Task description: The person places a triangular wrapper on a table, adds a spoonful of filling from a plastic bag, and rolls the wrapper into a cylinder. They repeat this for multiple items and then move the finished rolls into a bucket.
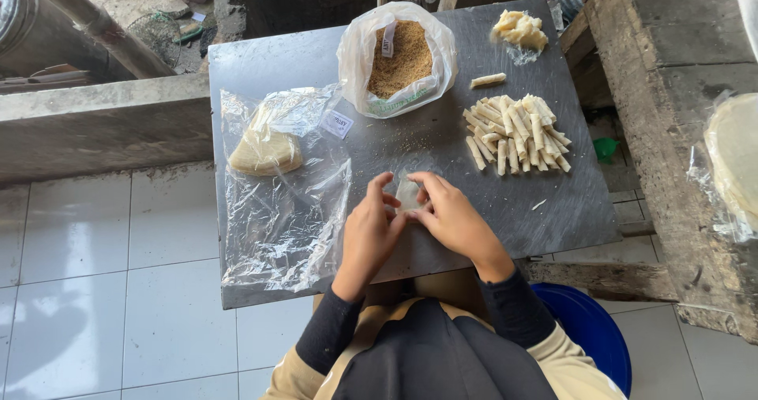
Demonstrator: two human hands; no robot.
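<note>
Pale wrapper: near edge of the grey table, pinched between our left hand and right hand.
Far bag: clear, open, brown crumbs, white label.
Left plastic: flat wrappers, white tag.
Right: rolled sticks.

Makeshift outdoor kitchen, steel table, rolled snacks

Worktop dark grey steel; rolls pale cream — crumbs golden-brown in clear bag; stool blue.
</note>
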